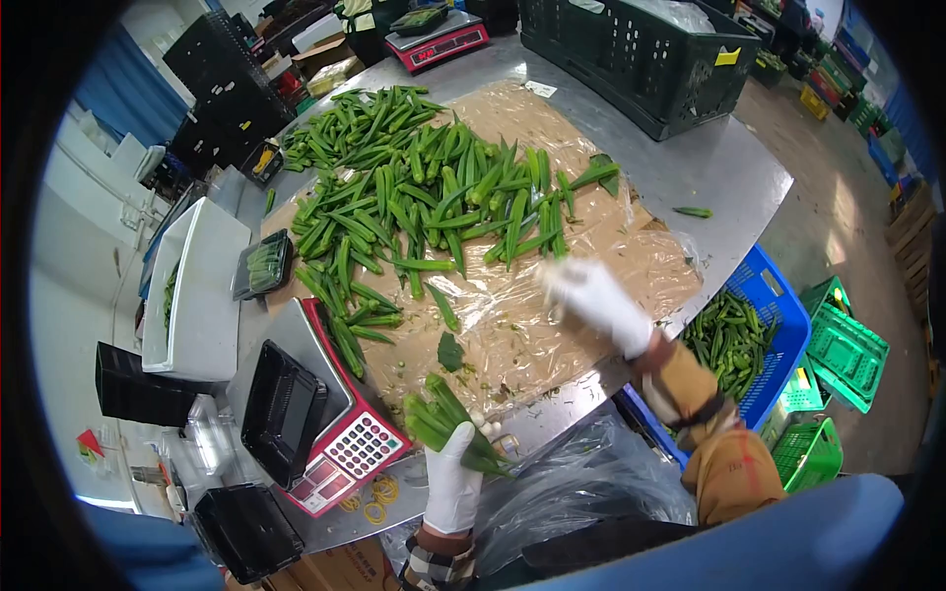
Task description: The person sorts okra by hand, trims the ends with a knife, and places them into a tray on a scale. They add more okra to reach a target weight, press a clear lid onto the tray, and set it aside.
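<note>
A bunch of okra [431, 419] is gripped in my left hand [453, 483], which wears a white glove, at the near edge of the table beside the scale. My right hand [596, 300], also white-gloved, is over the plastic-covered cardboard [532, 345], just in front of the big okra pile [414, 197]. Motion smears its fingers, so what they do cannot be made out. Left of my left hand, a red digital scale [365, 453] carries a black plastic tray [283, 414] with nothing visible in it.
A filled, wrapped okra tray [263, 266] lies beside a white foam box [202, 286]. A blue crate [754, 345] of okra stands off the table's right side. A dark green crate [641, 64] and another scale [437, 44] are at the back. Rubber bands [377, 497] lie near the front edge.
</note>
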Demonstrator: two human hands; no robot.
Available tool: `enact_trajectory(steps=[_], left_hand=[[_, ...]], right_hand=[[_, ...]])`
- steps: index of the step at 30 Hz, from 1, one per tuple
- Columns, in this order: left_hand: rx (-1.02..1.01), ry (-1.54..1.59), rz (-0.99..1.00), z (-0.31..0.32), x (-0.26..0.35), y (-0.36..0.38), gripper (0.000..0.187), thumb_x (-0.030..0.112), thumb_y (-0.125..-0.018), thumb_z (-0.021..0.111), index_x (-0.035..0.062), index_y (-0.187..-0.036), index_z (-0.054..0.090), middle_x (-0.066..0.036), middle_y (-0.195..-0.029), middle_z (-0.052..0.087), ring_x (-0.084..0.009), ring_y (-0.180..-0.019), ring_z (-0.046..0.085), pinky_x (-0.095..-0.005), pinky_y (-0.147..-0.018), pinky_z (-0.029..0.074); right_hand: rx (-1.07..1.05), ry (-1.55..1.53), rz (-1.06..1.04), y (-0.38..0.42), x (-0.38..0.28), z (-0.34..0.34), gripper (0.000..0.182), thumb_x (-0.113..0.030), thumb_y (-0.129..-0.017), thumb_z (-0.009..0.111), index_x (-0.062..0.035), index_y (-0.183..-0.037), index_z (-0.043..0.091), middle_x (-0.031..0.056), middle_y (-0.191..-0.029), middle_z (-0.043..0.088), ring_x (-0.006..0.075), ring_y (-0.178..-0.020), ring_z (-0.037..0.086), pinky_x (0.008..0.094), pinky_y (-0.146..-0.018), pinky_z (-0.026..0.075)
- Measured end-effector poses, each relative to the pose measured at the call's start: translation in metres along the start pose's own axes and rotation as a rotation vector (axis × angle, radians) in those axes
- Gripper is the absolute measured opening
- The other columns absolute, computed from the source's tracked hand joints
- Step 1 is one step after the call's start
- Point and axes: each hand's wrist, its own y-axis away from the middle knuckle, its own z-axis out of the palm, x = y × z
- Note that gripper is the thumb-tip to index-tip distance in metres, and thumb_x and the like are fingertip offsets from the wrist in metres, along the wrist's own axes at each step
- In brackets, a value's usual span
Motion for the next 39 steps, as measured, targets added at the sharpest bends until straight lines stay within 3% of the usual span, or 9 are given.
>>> enact_trajectory(steps=[2,5,10,13,14,23,29,35,39], left_hand=[[-0.011,-0.03,-0.007,0.003,0.001,-0.001,0.023,0.008,-0.091,0.067,0.0031,-0.111,0.057,-0.009,-0.097,0.065,-0.0236,-0.088,0.066,-0.0498,-0.089,0.057],[0.015,-0.083,-0.023,-0.002,-0.006,-0.004,0.022,0.01,-0.091,0.067,0.0028,-0.11,0.058,-0.008,-0.096,0.065,-0.0241,-0.087,0.067,-0.0531,-0.086,0.057],[0.013,-0.049,-0.092,-0.003,-0.006,-0.007,0.024,0.011,-0.09,0.069,0.0032,-0.11,0.059,-0.008,-0.097,0.065,-0.0247,-0.088,0.067,-0.0541,-0.084,0.058],[0.024,-0.061,-0.091,-0.006,-0.006,-0.009,0.028,0.008,-0.09,0.069,0.0044,-0.115,0.057,-0.008,-0.1,0.064,-0.0234,-0.09,0.066,-0.0501,-0.086,0.057],[0.036,-0.071,-0.094,-0.008,-0.006,-0.009,0.03,0.007,-0.089,0.069,0.0048,-0.117,0.056,-0.008,-0.101,0.064,-0.023,-0.09,0.065,-0.0487,-0.087,0.057],[0.007,0.019,-0.121,0.004,-0.009,-0.008,0.051,0.004,-0.085,0.07,0.0017,-0.131,0.048,-0.012,-0.109,0.064,-0.0266,-0.097,0.066,-0.0438,-0.088,0.057],[-0.107,0.052,-0.064,0.018,-0.014,-0.004,0.05,0.005,-0.085,0.072,0.0005,-0.13,0.049,-0.011,-0.115,0.063,-0.0259,-0.104,0.064,-0.041,-0.092,0.054],[0.033,-0.014,-0.054,0.002,-0.016,-0.005,0.031,0.011,-0.09,0.066,0.004,-0.119,0.056,-0.009,-0.104,0.063,-0.0237,-0.096,0.061,-0.0442,-0.089,0.052],[-0.001,0.036,-0.188,-0.008,-0.004,-0.004,0.023,0.015,-0.092,0.062,0.0019,-0.11,0.057,-0.011,-0.094,0.061,-0.0233,-0.088,0.058,-0.0457,-0.09,0.05]], right_hand=[[0.378,0.235,-0.368,-0.083,0.035,-0.052,0.044,-0.025,-0.094,0.063,-0.006,-0.133,0.058,0.0138,-0.101,0.072,0.022,-0.087,0.068,0.0341,-0.076,0.055],[0.508,0.759,-0.09,-0.133,0.012,-0.097,0.051,-0.033,-0.09,0.063,-0.017,-0.138,0.054,0.0174,-0.108,0.07,0.0362,-0.102,0.065,0.0429,-0.089,0.051],[0.531,0.788,-0.052,-0.147,0.018,-0.103,0.035,-0.029,-0.086,0.07,-0.0109,-0.115,0.065,0.0139,-0.098,0.071,0.0306,-0.092,0.068,0.0408,-0.084,0.052],[0.622,0.222,-0.276,-0.138,0.051,-0.11,0.025,-0.019,-0.086,0.071,-0.0044,-0.105,0.065,0.0085,-0.092,0.071,0.0206,-0.086,0.068,0.0341,-0.076,0.053],[0.549,-0.026,-0.333,-0.126,0.059,-0.107,0.027,-0.012,-0.092,0.065,0.0018,-0.115,0.062,0.0081,-0.096,0.071,0.0101,-0.07,0.066,0.0234,-0.059,0.05],[0.136,-0.538,-0.145,0.035,0.009,-0.061,0.03,-0.021,-0.099,0.057,0.0008,-0.119,0.061,0.0055,-0.098,0.072,0.0099,-0.073,0.066,0.022,-0.062,0.05],[-0.384,-0.277,0.006,0.094,0.002,0.042,0.024,-0.022,-0.094,0.066,-0.0025,-0.108,0.068,0.0081,-0.09,0.074,0.0155,-0.073,0.07,0.0282,-0.069,0.055],[-0.587,0.416,-0.313,0.065,-0.023,0.048,0.027,-0.032,-0.09,0.068,-0.0076,-0.101,0.071,0.0114,-0.087,0.072,0.0257,-0.079,0.07,0.0362,-0.072,0.053],[0.198,0.572,-0.339,-0.047,-0.013,-0.013,0.023,-0.029,-0.086,0.07,-0.0075,-0.095,0.071,0.0122,-0.094,0.071,0.032,-0.087,0.068,0.0385,-0.076,0.053]])
